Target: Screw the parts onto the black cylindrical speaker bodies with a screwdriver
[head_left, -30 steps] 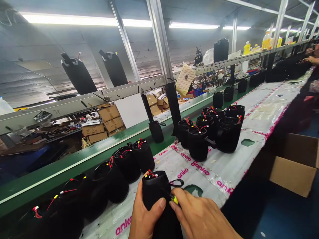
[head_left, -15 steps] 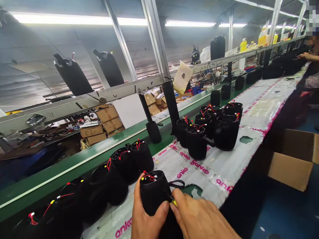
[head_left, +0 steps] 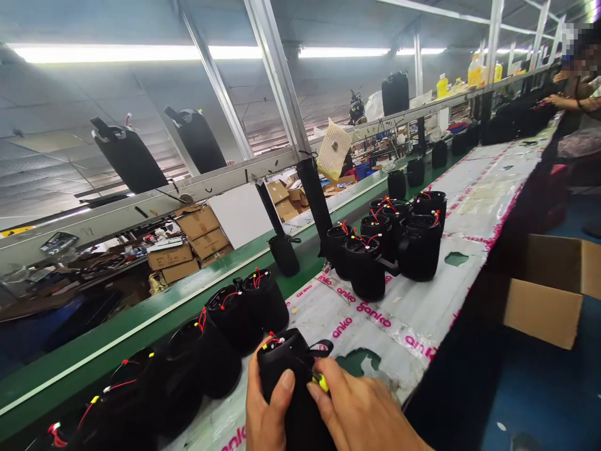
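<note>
My left hand [head_left: 266,404] is wrapped round a black cylindrical speaker housing [head_left: 304,407], thumb across its near side. Red wires with small white and yellow connectors [head_left: 273,341] poke out of the housing's open top. A black strap loop [head_left: 325,346] sticks out from its right side. In my right hand [head_left: 361,407] is a small yellow-handled tool [head_left: 322,381], pinched between thumb and fingers against the housing below the strap. The tool's tip cannot be clearly made out. More wired black housings [head_left: 265,300] stand in a row to the left.
Several black housings [head_left: 369,275] stand grouped farther along the bench, which is covered with printed white film [head_left: 345,327]. A green conveyor belt [head_left: 188,307] runs alongside. An open cardboard box [head_left: 539,313] lies at right. Another person's hands [head_left: 556,100] work at the far end.
The housing has tilted slightly in my left hand, and that thumb has shifted up and left. More of the yellow handle shows in my right hand. The view has shifted slightly.
</note>
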Tool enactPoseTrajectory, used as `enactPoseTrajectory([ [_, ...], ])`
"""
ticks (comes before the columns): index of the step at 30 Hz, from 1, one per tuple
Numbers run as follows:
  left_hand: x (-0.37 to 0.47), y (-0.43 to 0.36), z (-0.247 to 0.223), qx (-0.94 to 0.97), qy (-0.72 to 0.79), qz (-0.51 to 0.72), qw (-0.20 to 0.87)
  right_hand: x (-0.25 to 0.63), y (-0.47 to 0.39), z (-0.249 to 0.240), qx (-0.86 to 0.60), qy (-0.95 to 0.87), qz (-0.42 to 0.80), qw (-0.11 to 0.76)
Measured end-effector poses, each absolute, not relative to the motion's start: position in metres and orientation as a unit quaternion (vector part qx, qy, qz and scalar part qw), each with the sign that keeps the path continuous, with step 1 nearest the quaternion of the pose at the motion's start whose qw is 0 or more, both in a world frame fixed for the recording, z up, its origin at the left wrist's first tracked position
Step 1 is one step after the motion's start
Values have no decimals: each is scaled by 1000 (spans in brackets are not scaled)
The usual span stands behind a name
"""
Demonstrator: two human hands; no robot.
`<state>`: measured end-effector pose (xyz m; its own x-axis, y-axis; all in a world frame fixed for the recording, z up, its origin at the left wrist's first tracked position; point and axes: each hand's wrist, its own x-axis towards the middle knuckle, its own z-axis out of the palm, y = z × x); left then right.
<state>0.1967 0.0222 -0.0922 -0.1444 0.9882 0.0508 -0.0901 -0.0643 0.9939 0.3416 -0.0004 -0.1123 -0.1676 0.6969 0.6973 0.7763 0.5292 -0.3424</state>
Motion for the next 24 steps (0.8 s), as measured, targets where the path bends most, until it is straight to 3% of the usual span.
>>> enactPoseTrajectory([
  [10, 197, 20, -94, 471, 484, 597, 433, 344, -3, -105, -500, -796, -120, 318],
  [24, 199, 20, -96, 508, 505, 592, 369, 345, -6, -99, -515, -799, -111, 289],
])
